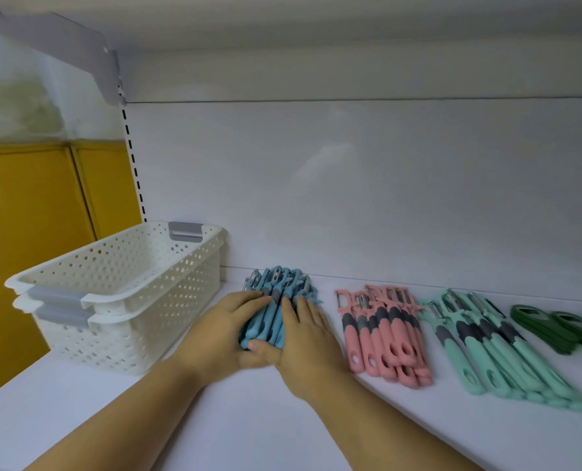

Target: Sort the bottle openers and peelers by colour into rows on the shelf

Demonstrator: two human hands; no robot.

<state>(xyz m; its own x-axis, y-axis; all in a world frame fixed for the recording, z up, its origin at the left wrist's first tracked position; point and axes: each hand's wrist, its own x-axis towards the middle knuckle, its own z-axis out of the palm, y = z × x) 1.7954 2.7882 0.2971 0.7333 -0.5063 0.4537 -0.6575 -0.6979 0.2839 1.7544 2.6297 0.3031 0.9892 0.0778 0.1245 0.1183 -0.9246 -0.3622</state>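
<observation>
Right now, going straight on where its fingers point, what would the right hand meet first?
The right hand holds the blue peelers; beyond them, probably the shelf's back wall, depth unclear.

- Premises: a shop, at a retail display bay.
- Fittings: a white metal shelf [248,423] with a flat back panel [350,181]. A slotted upright [133,164] and a grey bracket [78,52] carry the shelf above.
- Stock: many identical blue peelers [276,324], pink peelers [384,334], mint peelers [486,351] and dark green bottle openers [547,326].
- Handling gear: two stacked white perforated baskets [129,300] at the left.
</observation>
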